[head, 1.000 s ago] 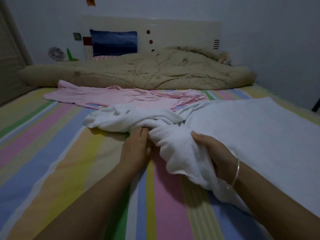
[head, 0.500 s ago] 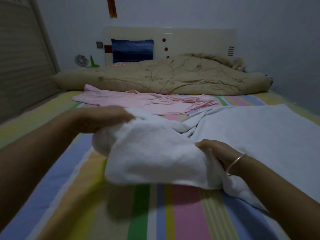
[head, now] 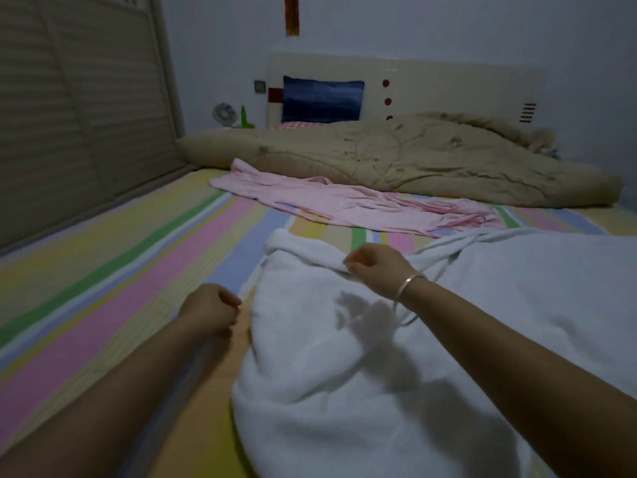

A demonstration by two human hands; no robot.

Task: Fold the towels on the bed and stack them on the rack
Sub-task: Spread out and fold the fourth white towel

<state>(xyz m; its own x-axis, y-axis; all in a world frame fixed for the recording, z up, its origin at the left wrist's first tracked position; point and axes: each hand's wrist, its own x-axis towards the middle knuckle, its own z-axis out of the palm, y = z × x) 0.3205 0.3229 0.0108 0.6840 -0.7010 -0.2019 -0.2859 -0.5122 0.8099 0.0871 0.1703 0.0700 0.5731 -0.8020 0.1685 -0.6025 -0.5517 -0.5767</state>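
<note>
— So, why is the white towel point(head: 344, 367) lying heaped under the right hand point(head: 374, 267) rather than flat?
— I am guessing it is being pulled open for its first fold. Part of it is lying smooth to the right of that hand, and the rest is bunching beneath the wrist and forearm.
— And the hand itself?
— Its fingers are curling tight and pinching a raised ridge of the cloth, so it is holding the towel, not merely resting on it.
— The left hand point(head: 210, 310)?
— It is hovering just beside the towel's left edge with its fingers curling in. Whether it is gripping the hem I cannot tell.
— The pink towel point(head: 344, 207)?
— It is lying untouched, well beyond both hands, on the striped bed point(head: 120, 263). The rack is not showing.
</note>
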